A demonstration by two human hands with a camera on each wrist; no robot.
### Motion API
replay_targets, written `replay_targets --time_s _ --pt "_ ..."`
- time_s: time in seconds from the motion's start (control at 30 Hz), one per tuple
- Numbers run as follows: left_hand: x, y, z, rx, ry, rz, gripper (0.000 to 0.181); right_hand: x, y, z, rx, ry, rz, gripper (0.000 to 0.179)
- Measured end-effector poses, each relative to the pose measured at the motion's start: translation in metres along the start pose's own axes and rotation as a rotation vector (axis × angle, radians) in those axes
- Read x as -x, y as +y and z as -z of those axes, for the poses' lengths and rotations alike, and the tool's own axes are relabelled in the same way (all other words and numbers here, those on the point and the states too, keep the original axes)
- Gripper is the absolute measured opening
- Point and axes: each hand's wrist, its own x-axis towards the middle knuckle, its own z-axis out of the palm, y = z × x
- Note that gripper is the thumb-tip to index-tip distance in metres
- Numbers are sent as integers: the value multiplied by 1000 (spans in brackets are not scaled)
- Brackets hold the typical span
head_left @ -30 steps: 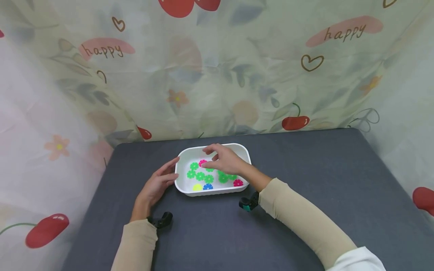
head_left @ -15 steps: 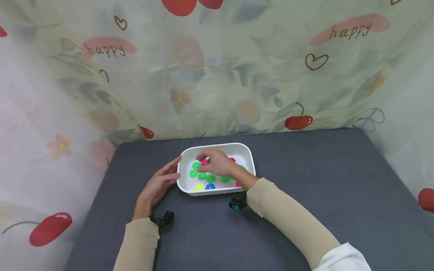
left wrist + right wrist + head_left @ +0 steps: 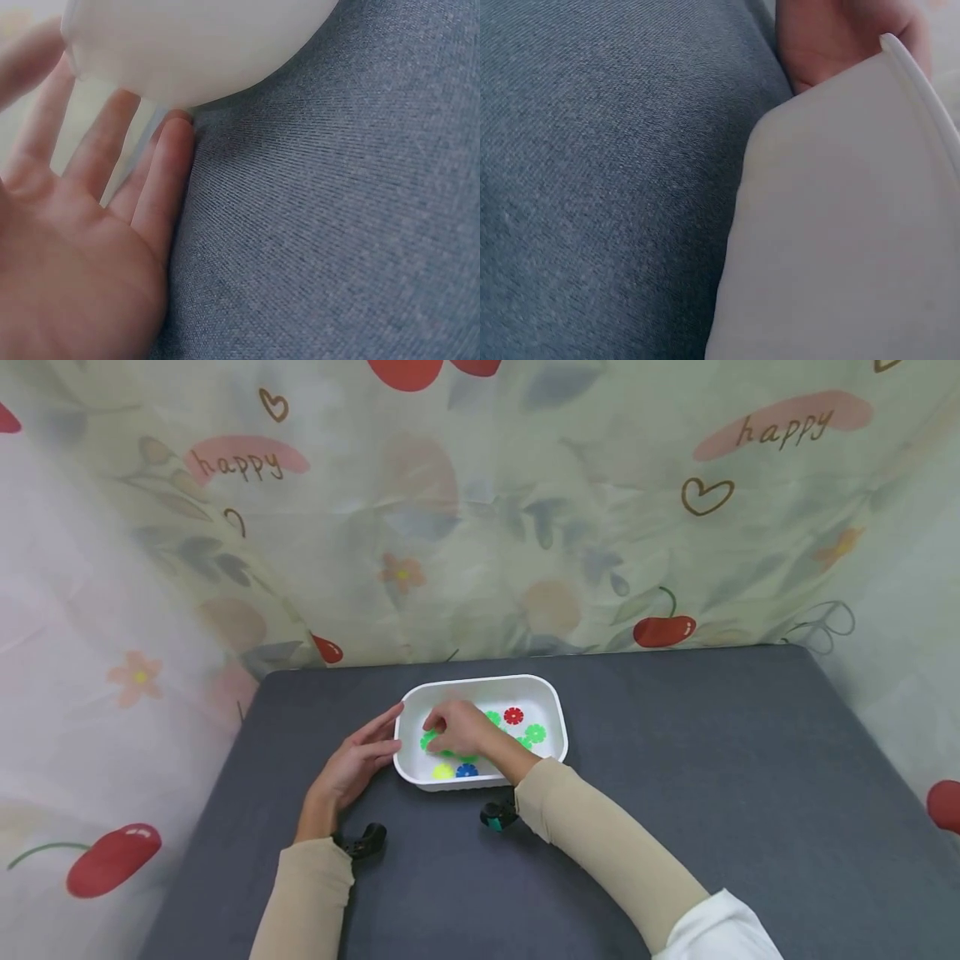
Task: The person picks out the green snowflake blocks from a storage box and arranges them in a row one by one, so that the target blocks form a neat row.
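Both arms are covered in snug beige sleeves, the stretchy kind that runs down to the wrists and stops there, leaving the left hand (image 3: 351, 768) and the right hand (image 3: 459, 727) bare. No rings, no gloves that I can see. At the lower right of the head frame a bit of white sleeve (image 3: 712, 927) sits over the beige on the upper arm, like a tee on top. Each wrist carries a small clipped-on camera: a black one (image 3: 363, 841) at lower left, and a black one with a teal accent (image 3: 497, 815) near the bottom centre. No cables visible from either.
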Motion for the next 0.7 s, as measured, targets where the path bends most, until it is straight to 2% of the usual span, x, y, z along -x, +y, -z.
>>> replay_targets --time_s 0.23,0.5,0.7 --pt "-1 0 0 -2 -1 1 67 -5 -1 -8 93 8 -61 24" --pt "-1 0 -1 11 -3 -1 68 -6 -4 -8 107 -2 -85 26" --pt "-2 0 0 20 -7 2 69 -8 -5 -7 157 -12 -100 24"
